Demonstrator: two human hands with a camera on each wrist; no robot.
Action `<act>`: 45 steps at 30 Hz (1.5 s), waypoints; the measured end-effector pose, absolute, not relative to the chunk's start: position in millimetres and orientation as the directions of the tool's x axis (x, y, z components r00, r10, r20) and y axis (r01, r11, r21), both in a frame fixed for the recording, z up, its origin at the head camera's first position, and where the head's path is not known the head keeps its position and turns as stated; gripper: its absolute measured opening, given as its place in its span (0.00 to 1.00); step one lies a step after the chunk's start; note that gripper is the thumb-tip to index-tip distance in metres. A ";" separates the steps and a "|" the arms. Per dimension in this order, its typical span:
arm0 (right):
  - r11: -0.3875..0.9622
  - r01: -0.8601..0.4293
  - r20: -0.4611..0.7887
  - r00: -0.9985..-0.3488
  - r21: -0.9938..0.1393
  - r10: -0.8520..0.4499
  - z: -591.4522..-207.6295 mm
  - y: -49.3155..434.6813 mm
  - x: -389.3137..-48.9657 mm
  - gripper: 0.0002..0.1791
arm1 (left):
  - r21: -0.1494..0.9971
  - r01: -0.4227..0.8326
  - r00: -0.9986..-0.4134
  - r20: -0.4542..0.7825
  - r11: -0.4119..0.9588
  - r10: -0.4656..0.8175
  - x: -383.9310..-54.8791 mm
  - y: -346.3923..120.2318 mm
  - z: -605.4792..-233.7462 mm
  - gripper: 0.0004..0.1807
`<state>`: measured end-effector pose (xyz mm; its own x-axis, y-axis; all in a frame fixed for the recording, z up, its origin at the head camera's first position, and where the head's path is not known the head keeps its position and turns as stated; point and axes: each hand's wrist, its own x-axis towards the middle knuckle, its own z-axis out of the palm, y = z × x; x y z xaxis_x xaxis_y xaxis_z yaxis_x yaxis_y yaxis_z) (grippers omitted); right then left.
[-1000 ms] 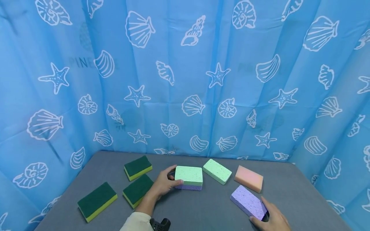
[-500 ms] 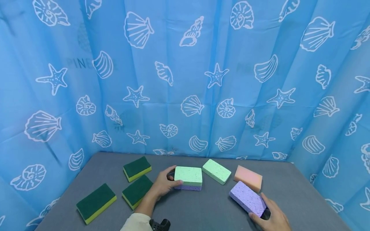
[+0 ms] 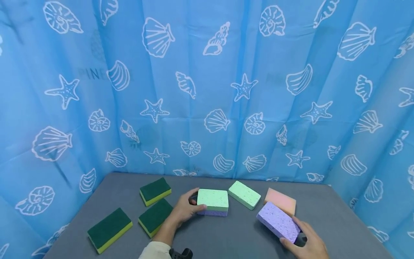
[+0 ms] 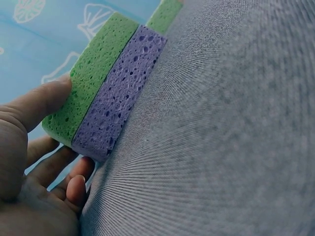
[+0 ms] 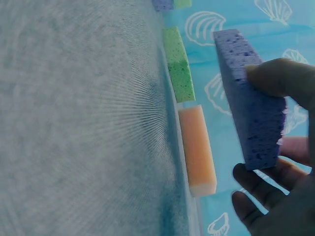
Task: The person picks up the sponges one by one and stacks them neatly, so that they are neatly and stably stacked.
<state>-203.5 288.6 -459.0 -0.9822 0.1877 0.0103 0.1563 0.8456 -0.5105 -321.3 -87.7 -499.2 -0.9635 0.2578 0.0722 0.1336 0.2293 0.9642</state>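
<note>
In the head view my left hand (image 3: 183, 211) grips a light green sponge (image 3: 212, 198) that lies flat on top of a purple sponge (image 3: 213, 213) on the table. The left wrist view has the thumb on the green sponge (image 4: 93, 81), while the purple sponge (image 4: 123, 93) touches the cloth below. Another purple sponge (image 3: 279, 221), tilted, is held between thumb and fingers of my right hand (image 3: 308, 241). Seen from the right wrist, this purple sponge (image 5: 251, 118) is clear of the table. Part of its outer end is hidden by the hand.
An orange sponge (image 3: 280, 200) lies just behind the raised purple one. Beside it, a second light green sponge (image 3: 244, 195) lies flat. Several dark green and yellow scouring sponges (image 3: 110, 230) lie on the left of the grey table (image 3: 233, 237). A blue shell-patterned curtain (image 3: 194, 108) surrounds it.
My right hand has raised the purple sponge a little off the table, and its far end now overlaps the orange sponge in view. The left hand and its stacked sponges have stayed put.
</note>
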 end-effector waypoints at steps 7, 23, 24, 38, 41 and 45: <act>0.859 0.080 0.122 -0.979 -0.505 0.163 -455.1 289.4 -203.7 0.54 | 0.966 0.120 -0.965 0.059 0.229 0.256 -322.4 -85.2 -498.8 0.44; 0.831 -0.013 0.169 -0.981 -0.556 0.098 -416.2 262.6 -200.8 0.52 | 0.968 0.112 -0.967 0.054 0.226 0.250 -318.2 -87.9 -495.8 0.44; 0.830 -0.026 0.178 -0.980 -0.558 0.090 -414.2 259.5 -201.3 0.51 | 0.968 0.113 -0.967 0.055 0.226 0.250 -318.7 -88.0 -496.3 0.44; 0.760 -0.259 0.399 -0.917 -0.597 0.001 -400.9 227.2 -213.5 0.43 | 0.969 0.119 -0.963 0.060 0.214 0.264 -322.1 -88.0 -498.3 0.44; 0.721 -0.297 0.408 -0.913 -0.626 -0.022 -396.8 221.0 -217.3 0.42 | 0.969 0.127 -0.962 0.068 0.213 0.265 -321.9 -87.6 -498.7 0.44; 0.672 -0.360 0.437 -0.897 -0.647 -0.059 -393.1 213.5 -222.7 0.41 | 0.971 0.119 -0.963 0.062 0.208 0.263 -322.1 -86.8 -498.9 0.43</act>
